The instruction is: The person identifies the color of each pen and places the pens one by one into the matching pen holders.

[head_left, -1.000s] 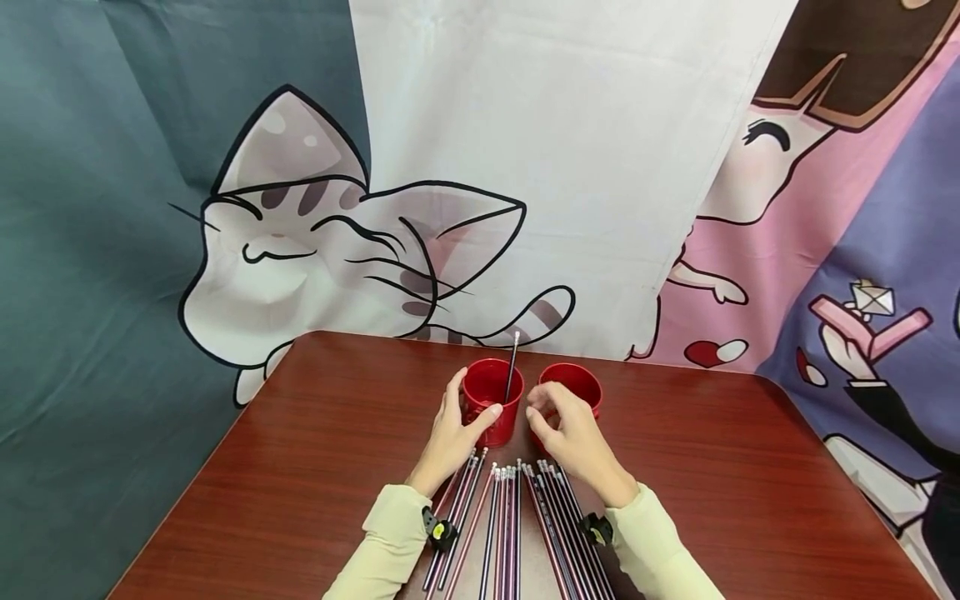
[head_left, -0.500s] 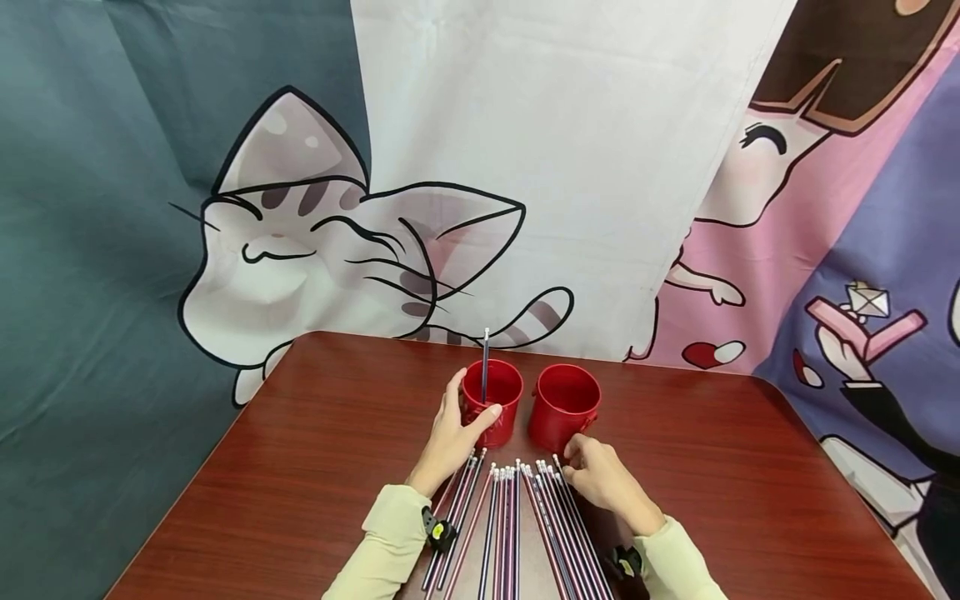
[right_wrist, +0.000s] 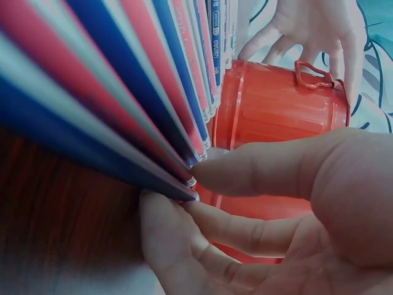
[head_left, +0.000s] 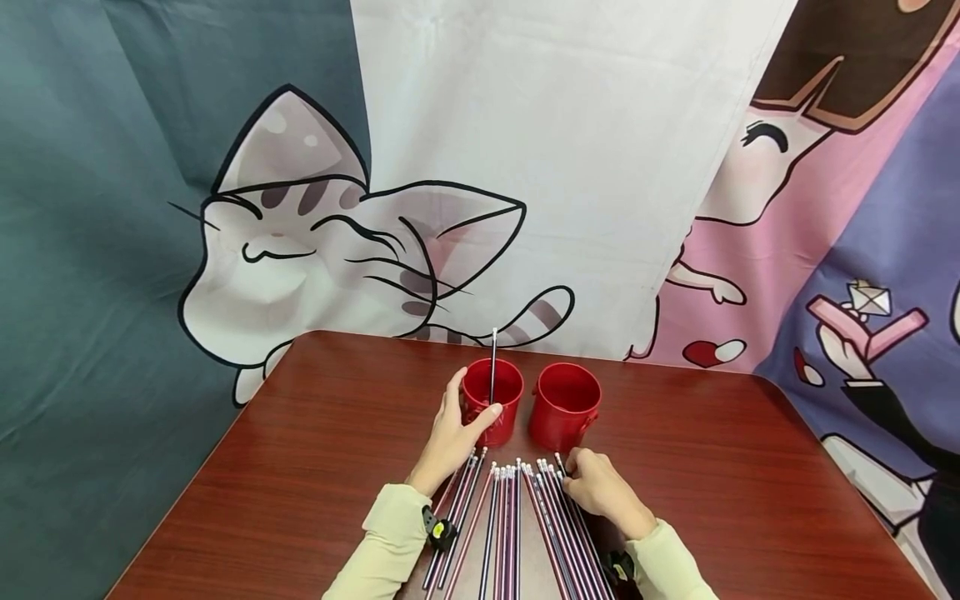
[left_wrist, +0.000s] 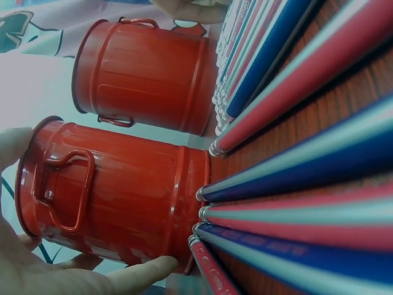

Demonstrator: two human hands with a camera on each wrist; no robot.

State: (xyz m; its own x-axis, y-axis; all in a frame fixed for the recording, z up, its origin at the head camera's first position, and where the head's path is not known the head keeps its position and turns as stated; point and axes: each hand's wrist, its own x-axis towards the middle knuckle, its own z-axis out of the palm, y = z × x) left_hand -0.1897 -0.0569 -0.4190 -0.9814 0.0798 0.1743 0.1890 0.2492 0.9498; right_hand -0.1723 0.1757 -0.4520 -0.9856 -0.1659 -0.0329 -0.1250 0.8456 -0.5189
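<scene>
Since a second ago, the right hand (head_left: 602,487) has dropped from beside the right-hand red metal bucket (head_left: 558,425) to the pencil ends, and the lone dark pencil (head_left: 492,367) in the left-hand red metal bucket (head_left: 506,423) has swung nearer upright; the left hand (head_left: 446,442) has not shifted.

Behind everything hangs a cartoon-printed cloth backdrop (head_left: 585,167). From my station I see a reddish-brown, wood-grained surface (head_left: 315,450) carrying both cylindrical buckets, upright and just apart.

Left hand: grasping, fingers and thumb around the left bucket's wall. Right hand: pinching the eraser end of the outermost blue-and-silver striped pencil (right_wrist: 92,150). The other striped pencils (head_left: 507,533), red or blue with silver, lie in three groups, erasers toward the buckets.

Assessment: I would hold the left bucket steady and take one shaft only, just behind the metal collar. The neighbouring pencil lies against the thumb tip and could be dragged along; lifting the eraser end first seems soundest. Firmness of the pinch I cannot tell.
</scene>
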